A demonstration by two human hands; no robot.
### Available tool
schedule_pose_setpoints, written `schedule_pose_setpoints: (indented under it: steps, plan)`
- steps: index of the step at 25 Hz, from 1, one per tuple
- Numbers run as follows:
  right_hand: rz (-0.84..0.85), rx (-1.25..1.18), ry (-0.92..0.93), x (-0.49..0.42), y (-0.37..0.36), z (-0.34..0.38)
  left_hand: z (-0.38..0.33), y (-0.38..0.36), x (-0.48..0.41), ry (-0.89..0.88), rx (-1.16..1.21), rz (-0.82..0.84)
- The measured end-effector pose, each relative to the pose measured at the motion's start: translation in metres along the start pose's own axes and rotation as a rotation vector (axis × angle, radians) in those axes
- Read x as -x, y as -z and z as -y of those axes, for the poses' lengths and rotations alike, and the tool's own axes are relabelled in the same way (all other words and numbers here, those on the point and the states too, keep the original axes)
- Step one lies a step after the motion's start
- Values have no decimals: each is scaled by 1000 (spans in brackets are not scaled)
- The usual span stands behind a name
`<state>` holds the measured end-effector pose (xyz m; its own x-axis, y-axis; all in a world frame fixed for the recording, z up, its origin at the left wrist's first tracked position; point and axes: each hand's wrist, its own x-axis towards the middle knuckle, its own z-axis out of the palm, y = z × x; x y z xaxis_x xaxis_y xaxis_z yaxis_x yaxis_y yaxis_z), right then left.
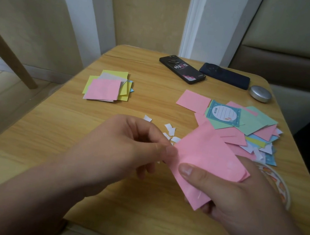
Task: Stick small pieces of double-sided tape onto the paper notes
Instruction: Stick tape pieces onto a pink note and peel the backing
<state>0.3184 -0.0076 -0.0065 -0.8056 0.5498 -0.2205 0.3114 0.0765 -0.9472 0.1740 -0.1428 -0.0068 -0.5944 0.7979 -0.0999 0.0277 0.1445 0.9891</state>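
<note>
Nearest, by the front edge of the tabletop (57, 143), the right hand (238, 200) holds a pink note (209, 161), thumb pressed on its face and the other fingers curled beneath. The left hand (123, 148) pinches the note's left edge with its fingers (163, 148) (whether a tape piece or backing lies between them is too small to tell). White scraps (169, 129) lie just beyond the hands, and a tape roll (279, 186) sits half hidden behind the right hand, by the right edge. The neat stack (104, 90) toward the left edge looks like finished notes; the loose heap (256, 125) at the right edge looks untreated, so I judge the larger share is left. Two phones (182, 70) and a silver tin (261, 94) rest along the far edge.
</note>
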Motion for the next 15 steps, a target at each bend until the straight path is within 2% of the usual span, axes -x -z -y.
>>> schedule_pose_setpoints:
  steps: [8, 12, 15]
  plan:
    - [58, -91, -14, -2, 2, 5, -1, 1, 0, 34, 139, 93]
    - [199, 81, 44, -5, 7, 7, 2, -8, -5, 87, 134, 85]
    - [225, 63, 63, -10, 9, 7, 3, -10, -7, 98, 180, 91]
